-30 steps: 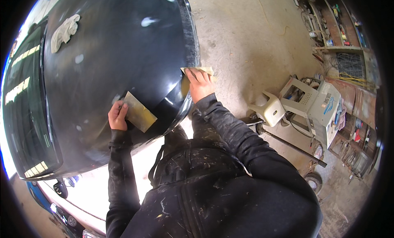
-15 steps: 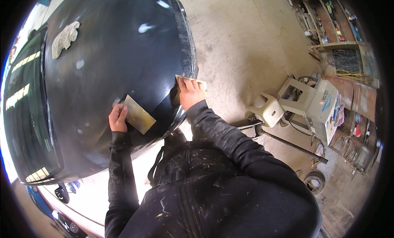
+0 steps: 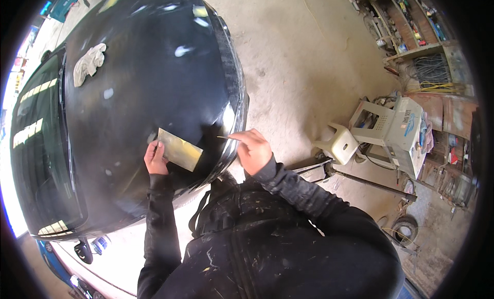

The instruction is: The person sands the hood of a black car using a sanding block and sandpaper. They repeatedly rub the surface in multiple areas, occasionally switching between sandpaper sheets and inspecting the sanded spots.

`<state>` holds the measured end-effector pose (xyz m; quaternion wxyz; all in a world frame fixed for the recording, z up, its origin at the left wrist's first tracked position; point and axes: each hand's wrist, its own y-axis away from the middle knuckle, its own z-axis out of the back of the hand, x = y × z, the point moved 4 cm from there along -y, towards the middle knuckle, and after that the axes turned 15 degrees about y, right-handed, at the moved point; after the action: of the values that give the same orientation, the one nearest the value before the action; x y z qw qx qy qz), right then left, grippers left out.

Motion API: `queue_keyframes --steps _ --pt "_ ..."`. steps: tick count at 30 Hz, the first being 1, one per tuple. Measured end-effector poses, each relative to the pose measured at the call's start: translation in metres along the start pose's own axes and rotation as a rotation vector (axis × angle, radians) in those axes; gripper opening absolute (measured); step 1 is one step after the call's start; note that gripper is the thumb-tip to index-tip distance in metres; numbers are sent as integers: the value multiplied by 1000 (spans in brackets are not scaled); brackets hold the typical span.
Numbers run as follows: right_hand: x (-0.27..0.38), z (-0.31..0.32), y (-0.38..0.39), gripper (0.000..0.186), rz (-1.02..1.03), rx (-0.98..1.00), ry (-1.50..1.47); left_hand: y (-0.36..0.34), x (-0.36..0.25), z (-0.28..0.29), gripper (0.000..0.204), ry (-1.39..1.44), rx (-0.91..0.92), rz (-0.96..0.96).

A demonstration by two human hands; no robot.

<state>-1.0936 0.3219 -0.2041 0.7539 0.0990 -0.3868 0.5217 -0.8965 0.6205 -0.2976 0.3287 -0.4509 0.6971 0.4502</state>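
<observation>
Over the front corner of a dark car hood (image 3: 149, 88), my left hand (image 3: 156, 160) grips the edge of a flat rectangular putty plate (image 3: 180, 150) with a yellowish smear on its face. To its right, my right hand (image 3: 254, 150) pinches a thin putty spreader (image 3: 223, 138), turned almost edge-on so only a narrow line of it shows. The spreader is near the hood's front edge; whether it touches the paint I cannot tell. Pale filler patches (image 3: 181, 51) dot the hood.
A crumpled light cloth (image 3: 90, 63) lies on the hood near the windshield (image 3: 43, 144). On the floor at right stand a cream stool (image 3: 339, 143) and a grey machine (image 3: 396, 129), with a dark metal bar (image 3: 375, 183) below. Cluttered shelves (image 3: 422, 52) line the right side.
My right hand has turned and shifted slightly right and down, swinging the spreader from broad face to edge-on. My left hand and its plate sit slightly farther right; the whole view has shifted a little.
</observation>
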Motion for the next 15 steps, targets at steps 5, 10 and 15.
queue_keyframes --steps 5,10,15 --pt "-1 26 1 29 -494 60 -787 72 -17 -74 13 258 105 15" --pt "64 60 -12 40 -288 109 -1150 123 -63 -139 19 214 209 -29" --pt "123 90 -8 40 -29 396 -647 142 -123 -144 22 38 266 -391"
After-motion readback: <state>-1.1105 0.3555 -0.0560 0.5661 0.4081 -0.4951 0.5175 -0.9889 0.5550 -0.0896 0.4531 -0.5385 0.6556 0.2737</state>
